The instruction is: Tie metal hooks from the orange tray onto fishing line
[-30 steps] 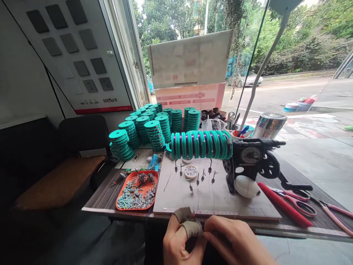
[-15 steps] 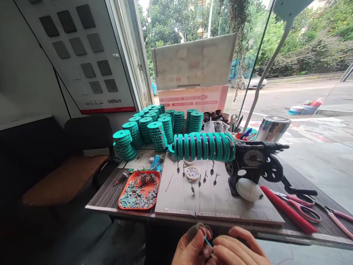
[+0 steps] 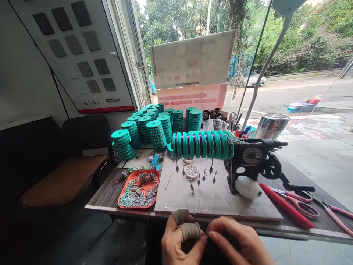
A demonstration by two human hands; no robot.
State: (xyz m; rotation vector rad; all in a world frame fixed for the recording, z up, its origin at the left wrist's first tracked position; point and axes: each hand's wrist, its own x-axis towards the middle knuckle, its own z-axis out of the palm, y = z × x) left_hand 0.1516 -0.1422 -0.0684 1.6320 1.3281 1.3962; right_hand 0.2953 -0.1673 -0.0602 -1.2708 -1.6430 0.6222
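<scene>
My left hand [image 3: 182,241] is at the near edge of the table, two fingers wrapped in grey-brown tape, pinched closed on something too small to name. My right hand [image 3: 237,243] meets it fingertip to fingertip, also pinched closed. A thin line runs up from the pinch over the grey work board [image 3: 248,208] towards a row of green spools [image 3: 202,144] mounted sideways on a black hand-cranked winder [image 3: 252,162]. Small hooked weights [image 3: 202,176] hang on lines below the spools.
Stacks of green spools [image 3: 146,129] fill the back left. An orange tray [image 3: 138,188] of small metal parts sits at the left, a small dish of beads [image 3: 192,171] at mid-board. Red-handled scissors [image 3: 299,202], pink pliers [image 3: 338,215] and a steel flask [image 3: 271,126] lie right. A chair [image 3: 79,147] stands left.
Both hands dropped low half a second ago, showing a thin blue strand between the fingertips, then rose back to the table edge. The view shifted slightly.
</scene>
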